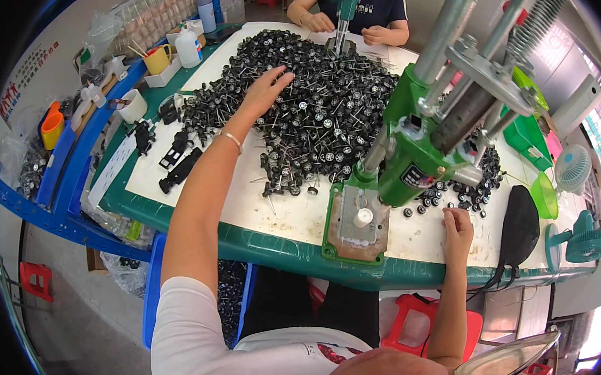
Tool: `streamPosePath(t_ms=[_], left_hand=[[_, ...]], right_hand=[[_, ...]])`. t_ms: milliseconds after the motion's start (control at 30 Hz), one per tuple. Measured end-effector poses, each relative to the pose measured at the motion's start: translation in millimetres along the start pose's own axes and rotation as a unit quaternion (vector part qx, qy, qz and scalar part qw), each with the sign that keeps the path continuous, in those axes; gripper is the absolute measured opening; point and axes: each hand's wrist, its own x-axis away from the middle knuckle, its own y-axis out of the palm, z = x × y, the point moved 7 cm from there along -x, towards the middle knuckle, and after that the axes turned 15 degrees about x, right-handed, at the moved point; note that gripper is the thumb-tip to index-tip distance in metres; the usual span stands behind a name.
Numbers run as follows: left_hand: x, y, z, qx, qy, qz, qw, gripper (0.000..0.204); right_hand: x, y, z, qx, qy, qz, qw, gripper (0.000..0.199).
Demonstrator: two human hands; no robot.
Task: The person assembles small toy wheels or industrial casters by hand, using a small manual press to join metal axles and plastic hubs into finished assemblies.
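My left hand is stretched out over a wide heap of small black toy wheels, many on thin metal axles. Its fingers are spread, and I see nothing held in them. My right hand rests on the table's near right side, fingers curled together; whatever they may hold is hidden. Just beyond it lie loose wheels without visible axles. Between my arms stands a green hand press. On its base plate sits a small white round fixture, with no wheel visible on it.
Black plastic chassis parts lie left of the heap. A black pouch-like item and a green fan are at the right. Across the table, a person works at another press. A blue bin stands below the left edge.
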Motion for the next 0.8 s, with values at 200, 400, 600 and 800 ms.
streamPosePath(t_ms=[200,400,600,800], left_hand=[[-32,15,-25,-0.1,-0.134,-0.032,0.985,0.065],[-9,18,-32,-0.042,-0.128,-0.078,0.988,0.065],[33,13,6,-0.109,-0.053,-0.087,0.989,0.067],[94,5,26,-0.104,-0.023,-0.102,0.989,0.056]], right_hand=[[-1,2,1,0.01,0.016,-0.007,1.0,0.01],[-1,1,6,0.009,0.007,-0.002,1.0,0.01],[2,-2,8,0.04,0.003,-0.001,0.999,0.013],[9,0,-2,0.037,-0.038,0.012,0.998,0.016]])
